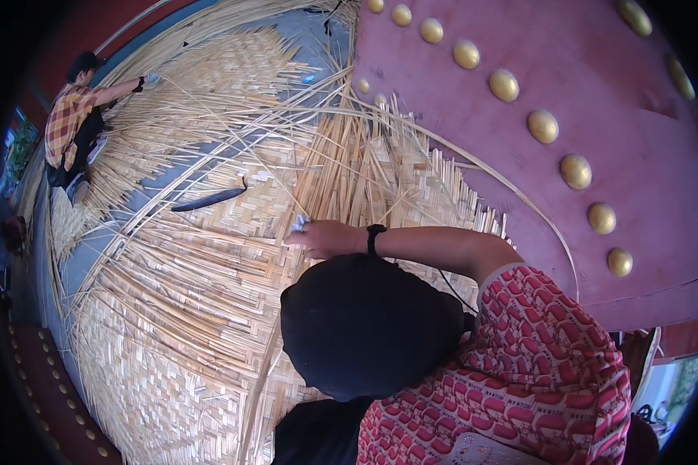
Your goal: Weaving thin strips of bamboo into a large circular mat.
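Observation:
Neither of my own hands shows in the head view. Close by, a co-worker in a black cap (372, 329) and a red patterned shirt (512, 372) leans over a woven mat (171, 380) of pale, flat split-bamboo-like strips. That person's bare arm reaches left, and the hand (322, 239), with something whitish about the fingers, rests at the loose strips (333, 170). Whether it grips one cannot be made out. A long dark tool (209, 200) with a thin hooked end lies on the mat beyond the hand.
A second person in a checked shirt (68, 128) crouches at the far left, a gloved hand (150, 79) on another woven section (233, 66). On the right stands a reddish-purple panel (457, 101) with several gold domed studs (504, 85). Long strips cross the blue-grey floor (157, 188).

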The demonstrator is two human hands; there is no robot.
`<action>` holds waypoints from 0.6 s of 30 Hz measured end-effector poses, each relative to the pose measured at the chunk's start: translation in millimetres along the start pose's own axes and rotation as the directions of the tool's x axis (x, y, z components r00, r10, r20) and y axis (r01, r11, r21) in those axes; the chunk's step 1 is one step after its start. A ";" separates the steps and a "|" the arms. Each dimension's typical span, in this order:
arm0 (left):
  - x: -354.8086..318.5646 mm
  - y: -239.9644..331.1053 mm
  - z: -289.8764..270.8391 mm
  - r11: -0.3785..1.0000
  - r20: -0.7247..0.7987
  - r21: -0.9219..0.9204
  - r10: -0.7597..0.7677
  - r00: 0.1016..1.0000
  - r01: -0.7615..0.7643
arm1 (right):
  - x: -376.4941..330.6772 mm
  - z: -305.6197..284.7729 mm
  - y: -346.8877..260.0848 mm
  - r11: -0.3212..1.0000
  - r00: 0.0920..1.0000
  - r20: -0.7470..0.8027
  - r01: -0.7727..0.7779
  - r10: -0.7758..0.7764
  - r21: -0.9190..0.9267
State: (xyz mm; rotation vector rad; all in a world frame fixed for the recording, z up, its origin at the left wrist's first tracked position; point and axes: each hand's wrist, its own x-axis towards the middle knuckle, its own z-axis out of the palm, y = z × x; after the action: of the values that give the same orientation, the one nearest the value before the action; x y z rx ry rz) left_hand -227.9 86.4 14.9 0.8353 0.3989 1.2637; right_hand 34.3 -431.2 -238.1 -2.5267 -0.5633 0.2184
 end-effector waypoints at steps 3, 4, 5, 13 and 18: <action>11.2 -6.7 -13.1 0.990 0.008 0.139 0.027 1.000 -0.028 | -1.9 36.2 23.1 0.954 0.963 -0.142 0.192 -0.227 -0.229; 15.9 -10.6 -18.4 0.983 0.011 0.183 0.028 1.000 -0.030 | -0.4 58.2 38.9 0.906 0.932 -0.143 0.274 -0.333 -0.321; 19.7 -22.3 -20.3 0.979 0.016 0.203 0.000 1.000 -0.003 | -6.3 84.1 81.4 0.913 0.900 -0.211 0.331 -0.382 -0.240; 78.8 12.8 -146.8 0.726 -0.100 0.684 0.198 0.975 -0.077 | 1.3 22.2 70.1 0.864 0.911 -0.014 0.386 -0.413 -0.322; 121.1 34.6 -264.2 0.443 -0.068 0.896 0.206 0.976 -0.032 | -56.5 -135.5 42.5 0.897 0.812 -0.583 -0.281 0.034 -0.340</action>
State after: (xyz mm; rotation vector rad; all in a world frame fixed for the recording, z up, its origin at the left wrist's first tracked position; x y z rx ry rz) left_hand -396.8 289.6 -110.9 1.6959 1.2511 1.2150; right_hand 34.0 -552.1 -144.5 -2.8489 -0.1537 -0.6529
